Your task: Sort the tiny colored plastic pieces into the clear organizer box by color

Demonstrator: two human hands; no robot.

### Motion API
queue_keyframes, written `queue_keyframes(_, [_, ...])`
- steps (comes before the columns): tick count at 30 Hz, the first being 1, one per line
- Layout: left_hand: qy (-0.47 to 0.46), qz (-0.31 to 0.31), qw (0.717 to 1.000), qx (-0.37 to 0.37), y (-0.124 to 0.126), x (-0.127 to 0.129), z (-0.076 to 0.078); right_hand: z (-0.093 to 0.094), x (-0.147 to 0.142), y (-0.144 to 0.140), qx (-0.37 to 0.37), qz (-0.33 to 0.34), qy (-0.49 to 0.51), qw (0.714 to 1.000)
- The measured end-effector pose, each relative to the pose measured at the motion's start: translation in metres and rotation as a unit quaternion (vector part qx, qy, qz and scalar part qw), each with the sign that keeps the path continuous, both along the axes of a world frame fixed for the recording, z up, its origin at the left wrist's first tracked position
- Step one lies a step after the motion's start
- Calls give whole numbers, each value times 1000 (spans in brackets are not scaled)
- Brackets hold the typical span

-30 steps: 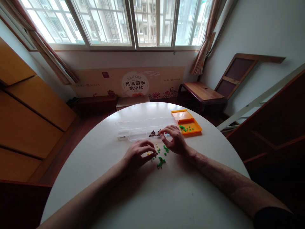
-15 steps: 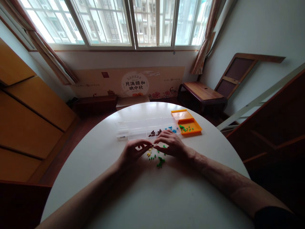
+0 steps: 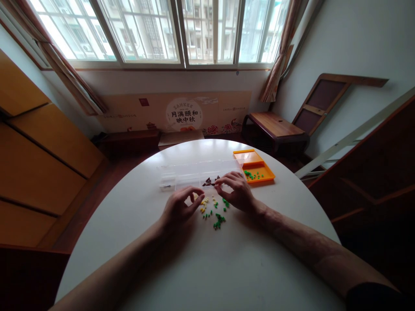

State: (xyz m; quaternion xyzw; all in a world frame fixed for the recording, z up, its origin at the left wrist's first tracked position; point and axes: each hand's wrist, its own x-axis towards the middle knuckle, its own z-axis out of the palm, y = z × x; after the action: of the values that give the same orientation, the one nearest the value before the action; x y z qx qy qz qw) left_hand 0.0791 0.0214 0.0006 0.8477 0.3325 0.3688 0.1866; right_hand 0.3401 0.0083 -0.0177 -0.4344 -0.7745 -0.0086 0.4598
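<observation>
My right hand [image 3: 237, 190] reaches over the near edge of the clear plastic box [image 3: 188, 182]. Its thumb and forefinger pinch what looks like a small dark brown brick [image 3: 213, 184]. Similar dark brown bricks [image 3: 206, 182] lie in the box just beyond. My left hand [image 3: 182, 204] rests lower at the left, thumb and forefinger curved with a small gap and nothing visible between them. Close to its fingertips are small yellow bricks [image 3: 203, 210]. Green bricks [image 3: 219, 221] are scattered on the table between the hands, some of them clustered.
An orange two-part tray [image 3: 267, 177] with small green bricks [image 3: 249, 175] stands right of the clear box. Everything sits on a round white table [image 3: 210, 268]. Beyond it are a wooden stool [image 3: 275, 123] and a printed cardboard panel [image 3: 129, 110] under the window.
My hands have drawn apart from where their fingertips met. The right one moved up to the clear box's near edge; the left one's fingertips parted slightly.
</observation>
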Motion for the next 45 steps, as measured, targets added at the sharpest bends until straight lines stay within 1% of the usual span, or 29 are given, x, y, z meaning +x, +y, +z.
queue_keyframes(3, [42, 28, 997, 54, -1, -2, 0, -1, 3, 2, -24, -50, 15, 998])
queue_keyframes(5, [60, 32, 995, 78, 0, -3, -1, -1, 5, 2, -38, -70, 18, 997])
queue_keyframes(8, [68, 30, 993, 87, 1, -4, -1, -1, 5, 2, -50, -81, 14, 995])
queue_keyframes(10, [69, 29, 993, 87, 1, -4, -1, 0, 6, 2, -50, -73, 15, 996])
queue_keyframes(12, [70, 25, 993, 87, 2, -4, -2, 3, 7, 1, -49, -46, 21, 998])
queue_keyframes(13, [72, 23, 993, 87, 2, -4, -2, 5, 8, 0, -49, -22, 21, 998])
queue_keyframes(15, [76, 17, 993, 86, 2, -5, -2, 11, 11, -1, -60, 50, 5, 997])
queue_keyframes(18, [82, 11, 993, 87, 2, -6, -3, 22, 17, -6, -99, 179, -64, 977])
queue_keyframes(20, [85, 11, 992, 89, 3, -6, -3, 29, 20, -10, -121, 234, -109, 959])
queue_keyframes(21, [86, 11, 992, 91, 3, -6, -3, 32, 21, -12, -127, 246, -124, 953])
queue_keyframes(25, [86, 10, 992, 91, 2, -5, -3, 39, 22, -17, -149, 261, -143, 943])
queue_keyframes(30, [89, 7, 992, 88, 4, -6, -4, 41, 20, -20, -178, 294, -159, 925])
queue_keyframes(41, [86, 7, 993, 79, 5, -8, -8, 38, 17, -19, -187, 302, -165, 920])
queue_keyframes(45, [91, 7, 992, 83, 5, -8, -7, 38, 16, -21, -192, 306, -158, 919])
